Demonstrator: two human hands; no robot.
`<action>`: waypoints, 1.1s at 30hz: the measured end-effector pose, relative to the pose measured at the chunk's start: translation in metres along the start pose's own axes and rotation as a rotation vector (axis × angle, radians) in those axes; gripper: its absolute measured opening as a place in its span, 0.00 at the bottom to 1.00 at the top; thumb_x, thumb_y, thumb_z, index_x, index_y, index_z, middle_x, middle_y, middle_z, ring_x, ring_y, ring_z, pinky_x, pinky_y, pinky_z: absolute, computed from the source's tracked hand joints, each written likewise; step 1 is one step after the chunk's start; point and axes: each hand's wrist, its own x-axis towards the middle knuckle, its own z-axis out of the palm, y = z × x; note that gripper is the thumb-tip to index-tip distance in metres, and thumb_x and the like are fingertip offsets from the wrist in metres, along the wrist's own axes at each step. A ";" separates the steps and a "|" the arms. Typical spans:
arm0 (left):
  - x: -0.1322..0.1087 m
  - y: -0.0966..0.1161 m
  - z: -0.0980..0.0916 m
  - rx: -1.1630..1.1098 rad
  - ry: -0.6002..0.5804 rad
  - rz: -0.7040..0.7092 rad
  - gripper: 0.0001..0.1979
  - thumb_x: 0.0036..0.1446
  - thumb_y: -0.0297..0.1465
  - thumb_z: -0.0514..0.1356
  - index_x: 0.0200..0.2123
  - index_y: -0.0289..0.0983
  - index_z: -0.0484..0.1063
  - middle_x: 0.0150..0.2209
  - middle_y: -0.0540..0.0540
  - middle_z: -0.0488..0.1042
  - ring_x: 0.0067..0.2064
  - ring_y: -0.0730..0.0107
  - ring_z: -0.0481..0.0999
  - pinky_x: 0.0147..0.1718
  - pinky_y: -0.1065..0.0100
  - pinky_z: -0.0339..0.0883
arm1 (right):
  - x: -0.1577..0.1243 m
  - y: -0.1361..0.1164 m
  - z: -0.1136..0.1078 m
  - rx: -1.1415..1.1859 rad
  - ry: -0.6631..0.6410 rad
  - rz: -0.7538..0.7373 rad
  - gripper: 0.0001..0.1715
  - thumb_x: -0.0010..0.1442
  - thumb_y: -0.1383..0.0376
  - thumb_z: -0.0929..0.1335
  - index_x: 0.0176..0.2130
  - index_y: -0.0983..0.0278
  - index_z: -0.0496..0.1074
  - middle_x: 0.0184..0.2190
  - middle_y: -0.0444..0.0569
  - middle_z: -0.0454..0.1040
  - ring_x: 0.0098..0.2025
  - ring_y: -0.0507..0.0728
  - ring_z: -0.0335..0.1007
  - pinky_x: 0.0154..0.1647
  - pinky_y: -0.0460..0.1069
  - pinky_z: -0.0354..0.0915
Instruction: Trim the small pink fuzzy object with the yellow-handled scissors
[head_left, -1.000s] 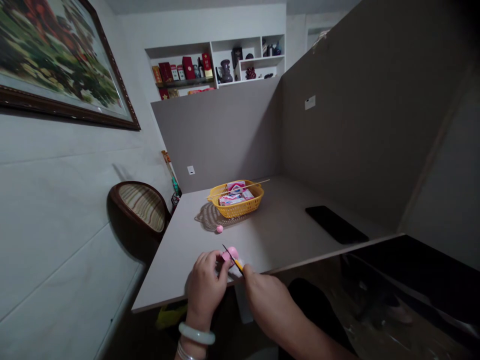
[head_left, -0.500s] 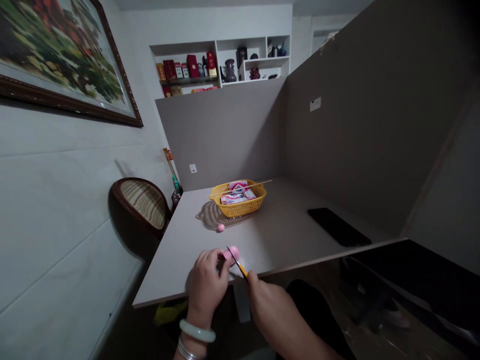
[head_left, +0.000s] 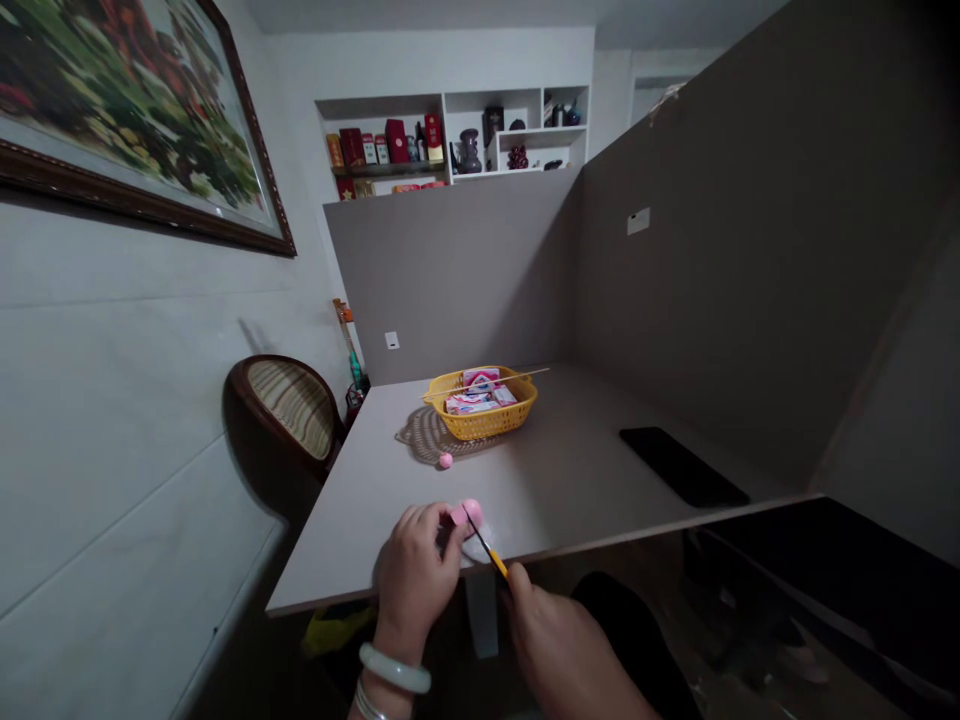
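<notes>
My left hand (head_left: 416,570) grips a soft pink lump (head_left: 469,513) at the table's near edge, with a white scrap (head_left: 477,545) beneath it. My right hand (head_left: 559,650) pinches a small craft knife with a yellow handle (head_left: 491,555). Its thin dark blade (head_left: 472,522) touches the pink lump. A small pink ball (head_left: 445,460) rests on the table further out, apart from both hands.
A yellow plastic basket (head_left: 481,420) holds printed boxes and a thin stick, beside a woven mat (head_left: 424,435). A black phone (head_left: 681,465) lies on the grey table (head_left: 352,530). Partition walls surround the table, and a round-backed chair (head_left: 289,405) stands at its left.
The knife has tilted, its handle swinging down and right, while my right hand has dropped toward the near edge. The camera view has drifted slightly. The pink lump stays in my left hand.
</notes>
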 end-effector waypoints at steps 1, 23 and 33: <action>0.000 0.000 0.000 0.002 -0.001 -0.006 0.09 0.65 0.37 0.54 0.36 0.40 0.71 0.34 0.46 0.74 0.38 0.62 0.74 0.37 0.64 0.68 | -0.002 0.001 0.002 -0.008 -0.007 0.006 0.16 0.61 0.79 0.58 0.42 0.63 0.64 0.32 0.50 0.79 0.32 0.58 0.79 0.23 0.48 0.50; 0.000 -0.005 0.002 -0.011 -0.027 -0.007 0.08 0.64 0.38 0.56 0.37 0.40 0.70 0.35 0.46 0.74 0.40 0.61 0.74 0.39 0.62 0.68 | 0.015 -0.010 -0.021 0.027 -0.013 -0.013 0.15 0.62 0.78 0.58 0.45 0.65 0.66 0.34 0.52 0.79 0.35 0.59 0.78 0.25 0.47 0.53; 0.000 -0.004 0.001 -0.019 -0.024 0.010 0.10 0.65 0.39 0.54 0.37 0.40 0.70 0.35 0.45 0.74 0.40 0.60 0.73 0.40 0.61 0.67 | 0.011 -0.007 -0.021 0.002 0.035 -0.040 0.14 0.61 0.77 0.59 0.43 0.65 0.66 0.33 0.52 0.79 0.33 0.58 0.78 0.24 0.47 0.53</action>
